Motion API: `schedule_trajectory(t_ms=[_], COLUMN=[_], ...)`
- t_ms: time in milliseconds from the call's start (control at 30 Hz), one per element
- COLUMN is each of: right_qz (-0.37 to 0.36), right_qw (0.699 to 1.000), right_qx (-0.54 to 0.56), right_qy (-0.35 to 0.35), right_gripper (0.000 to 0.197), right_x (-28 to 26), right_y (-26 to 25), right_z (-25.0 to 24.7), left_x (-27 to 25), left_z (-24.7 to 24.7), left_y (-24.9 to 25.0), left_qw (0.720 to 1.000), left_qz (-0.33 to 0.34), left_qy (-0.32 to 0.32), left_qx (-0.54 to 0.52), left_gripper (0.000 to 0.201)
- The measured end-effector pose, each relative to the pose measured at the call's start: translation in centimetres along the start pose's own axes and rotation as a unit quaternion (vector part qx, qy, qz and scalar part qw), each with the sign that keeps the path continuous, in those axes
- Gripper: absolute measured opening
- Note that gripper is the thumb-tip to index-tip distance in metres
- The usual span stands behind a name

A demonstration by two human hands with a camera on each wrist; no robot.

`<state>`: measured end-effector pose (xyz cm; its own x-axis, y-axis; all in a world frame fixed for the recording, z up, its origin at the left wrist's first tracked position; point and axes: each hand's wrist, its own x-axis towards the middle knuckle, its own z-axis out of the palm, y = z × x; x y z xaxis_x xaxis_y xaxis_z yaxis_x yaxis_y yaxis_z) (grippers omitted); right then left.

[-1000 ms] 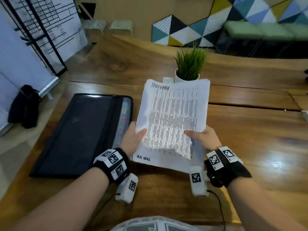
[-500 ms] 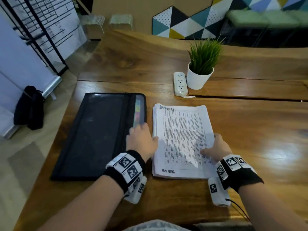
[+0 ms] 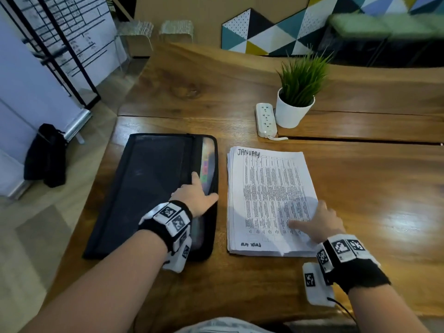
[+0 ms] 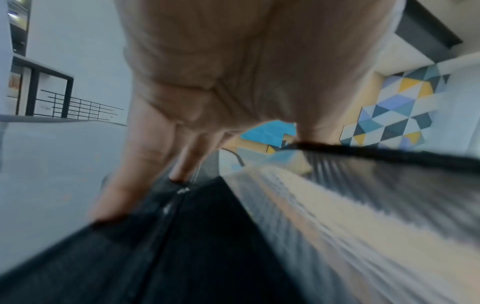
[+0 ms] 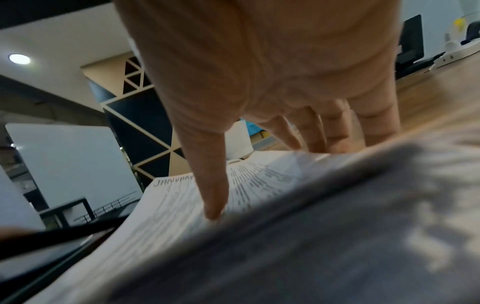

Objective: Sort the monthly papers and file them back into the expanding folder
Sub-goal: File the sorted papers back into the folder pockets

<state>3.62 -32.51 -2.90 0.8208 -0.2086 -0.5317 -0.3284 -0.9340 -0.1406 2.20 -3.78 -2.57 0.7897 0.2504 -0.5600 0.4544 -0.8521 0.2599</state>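
A black expanding folder (image 3: 149, 188) lies flat on the left of the wooden table (image 3: 372, 188), with coloured tabs showing along its right edge. To its right lies a stack of printed papers (image 3: 266, 188), the top sheet marked JANUARY. My left hand (image 3: 192, 197) rests on the folder's right edge, fingers straight on the black cover (image 4: 182, 257) and thumb at the rim by the pockets. My right hand (image 3: 319, 224) rests on the stack's lower right corner. Its thumb (image 5: 210, 195) presses the top sheet (image 5: 168, 205) and its fingers reach down past the right edge.
A potted grass plant (image 3: 294, 109) and a white power strip (image 3: 265, 120) stand behind the papers. Bare table stretches to the right. The table's left edge runs close beside the folder, with a black bag (image 3: 45, 155) on the floor beyond.
The stack came down from being held up in both hands to lying flat on the table. My left hand let go of it and moved left onto the folder.
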Motion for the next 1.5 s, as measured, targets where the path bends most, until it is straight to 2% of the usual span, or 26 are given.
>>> schedule_trajectory(t_ms=[133,267,333,467,567,633,800,900,1000,1100,1267,1500], right_qz=[0.004,0.015,0.009,0.004,-0.001,-0.002,-0.01,-0.031,-0.05,-0.038,-0.073,-0.071], right_qw=[1.0,0.997,0.996,0.996,0.996,0.995,0.993,0.99,0.987,0.985,0.972,0.94], right_qx=[-0.015,-0.044,-0.052,-0.04,-0.045,-0.047,-0.06,-0.038,0.053,0.127,0.2,0.328], right_qy=[0.025,0.064,0.077,0.073,0.082,0.089,0.106,0.13,0.146,0.107,0.101,0.057], right_gripper=[0.108,0.11,0.11,0.112,0.115,0.116,0.115,0.094,0.048,0.024,0.007,0.009], right_x=[-0.3,-1.0,-1.3,-1.3,-1.3,-1.3,-1.4,-1.6,-1.3,-0.9,-0.5,-0.6], right_y=[0.2,0.0,-0.1,-0.1,-0.3,-0.3,-0.1,0.1,0.5,1.3,3.5,5.2], right_z=[1.0,1.4,1.5,1.4,1.2,1.2,1.1,1.1,1.1,0.5,-1.1,-1.6], left_x=[-2.1,-2.9,-3.3,-3.0,-2.9,-3.0,-3.0,-2.8,-2.7,-2.7,-2.6,-2.4], left_z=[-1.9,-3.5,-4.2,-4.0,-3.2,-2.8,-2.8,-2.6,-2.3,-1.9,-1.8,-1.9], left_y=[-1.8,-3.6,-4.0,-4.3,-4.6,-4.5,-4.7,-4.8,-4.5,-4.2,-4.3,-4.5], left_qw=[0.988,0.939,0.921,0.916,0.943,0.949,0.947,0.94,0.941,0.945,0.945,0.941], left_qz=[0.073,0.109,0.117,0.085,0.077,0.07,0.078,0.09,0.089,0.091,0.095,0.103], left_qy=[0.045,0.071,0.078,0.108,0.13,0.136,0.135,0.133,0.132,0.132,0.133,0.131], left_qx=[-0.126,-0.318,-0.364,-0.376,-0.297,-0.276,-0.281,-0.302,-0.298,-0.284,-0.283,-0.294], left_gripper=[0.061,0.058,0.048,0.042,0.064,0.078,0.079,0.075,0.072,0.07,0.069,0.069])
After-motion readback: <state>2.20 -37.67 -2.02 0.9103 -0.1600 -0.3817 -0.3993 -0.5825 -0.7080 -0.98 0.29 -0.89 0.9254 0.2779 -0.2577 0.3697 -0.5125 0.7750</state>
